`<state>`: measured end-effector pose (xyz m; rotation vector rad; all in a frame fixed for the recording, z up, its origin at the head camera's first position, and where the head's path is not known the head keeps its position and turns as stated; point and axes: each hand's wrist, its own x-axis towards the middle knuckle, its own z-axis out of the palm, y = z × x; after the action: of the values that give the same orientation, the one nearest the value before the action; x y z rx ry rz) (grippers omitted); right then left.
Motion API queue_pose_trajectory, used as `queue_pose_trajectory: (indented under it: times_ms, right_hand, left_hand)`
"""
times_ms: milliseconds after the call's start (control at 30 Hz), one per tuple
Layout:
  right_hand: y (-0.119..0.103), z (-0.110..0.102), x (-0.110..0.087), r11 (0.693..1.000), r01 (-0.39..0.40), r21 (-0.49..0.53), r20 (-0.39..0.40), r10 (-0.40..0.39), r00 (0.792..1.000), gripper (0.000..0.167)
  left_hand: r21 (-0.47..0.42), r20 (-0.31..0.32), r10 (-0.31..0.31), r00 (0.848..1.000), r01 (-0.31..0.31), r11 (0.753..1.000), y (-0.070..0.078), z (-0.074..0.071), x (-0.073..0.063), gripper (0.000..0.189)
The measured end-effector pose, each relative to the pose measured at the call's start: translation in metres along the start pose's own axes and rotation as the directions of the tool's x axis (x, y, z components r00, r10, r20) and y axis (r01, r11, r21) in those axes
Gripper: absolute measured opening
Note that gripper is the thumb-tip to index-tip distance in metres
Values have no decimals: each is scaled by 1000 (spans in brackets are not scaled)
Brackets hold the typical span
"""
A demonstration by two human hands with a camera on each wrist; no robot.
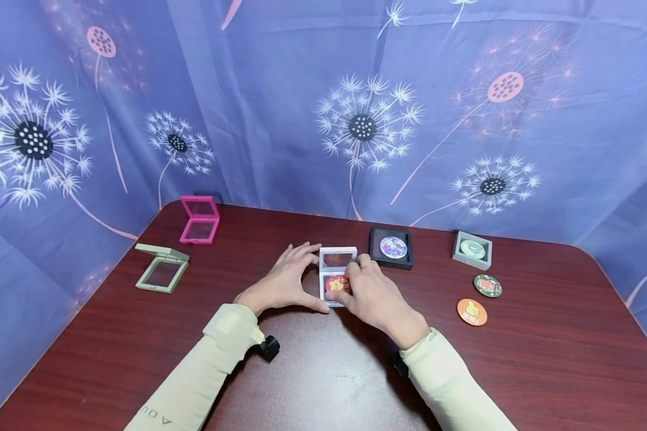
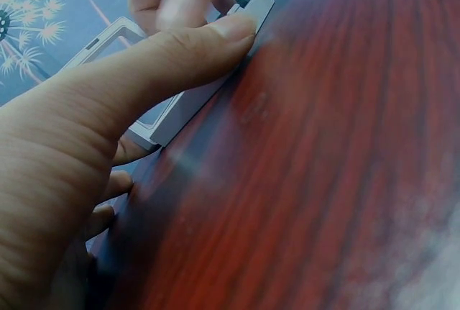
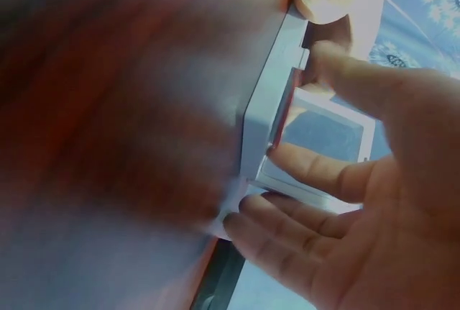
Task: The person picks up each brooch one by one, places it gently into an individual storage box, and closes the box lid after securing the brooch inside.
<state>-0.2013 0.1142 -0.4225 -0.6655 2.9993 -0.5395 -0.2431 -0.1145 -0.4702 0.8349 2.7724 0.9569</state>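
Note:
A white hinged display case (image 1: pixel 338 251) lies unfolded on the table in front of me, its framed clear windows showing. In its near half sits a round red badge (image 1: pixel 335 284) with a yellow star-like figure. My left hand (image 1: pixel 286 280) holds the case from the left, thumb at the near edge and fingers at the far side. My right hand (image 1: pixel 374 293) pinches the badge between thumb and index finger. In the right wrist view the index fingertip touches the red rim of the badge (image 3: pixel 285 108), while the other fingers lie beside the case (image 3: pixel 266 101).
Left on the table stand an open pink case (image 1: pixel 200 230) and an open pale green case (image 1: pixel 162 274). To the right are a black case (image 1: pixel 376 239) with a purple badge, a grey-green case (image 1: pixel 471 261) with a green badge, a loose green badge (image 1: pixel 487 286) and an orange badge (image 1: pixel 472 312).

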Motion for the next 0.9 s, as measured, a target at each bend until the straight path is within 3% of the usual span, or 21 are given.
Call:
queue_pose_trajectory:
  times_ms: [167, 300, 400, 533, 600, 733, 900]
  right_hand:
    - [9, -5, 3, 987, -61, 145, -31, 67, 997, 42]
    - [20, -11, 5, 933, -127, 336, -9, 138, 990, 48]
    - [26, -12, 7, 844, -181, 506, 51, 180, 982, 54]
    - [31, -9, 11, 666, -234, 708, 137, 195, 971, 52]
    - [33, -8, 13, 592, -246, 767, 162, 192, 968, 50]
    - [36, -6, 13, 533, -247, 809, 175, 183, 967, 52]
    - [40, -2, 13, 504, -246, 828, 173, 188, 967, 51]
  left_hand:
    - [4, -8, 4, 1000, -4, 1000, 0, 1, 0, 85]
    - [2, -10, 5, 1000, -5, 1000, 1, 0, 0, 85]
    - [-2, -11, 3, 1000, -3, 1000, 1, 0, -1, 85]
    - [-9, -13, 2, 1000, -3, 1000, 2, 0, -1, 86]
    - [-12, -15, 1, 1000, -1, 1000, 2, 0, -1, 86]
    - [-14, -16, -5, 1000, 4, 1000, 2, -1, -1, 88]
    - [-14, -19, -4, 1000, 4, 1000, 1, 0, -1, 88]
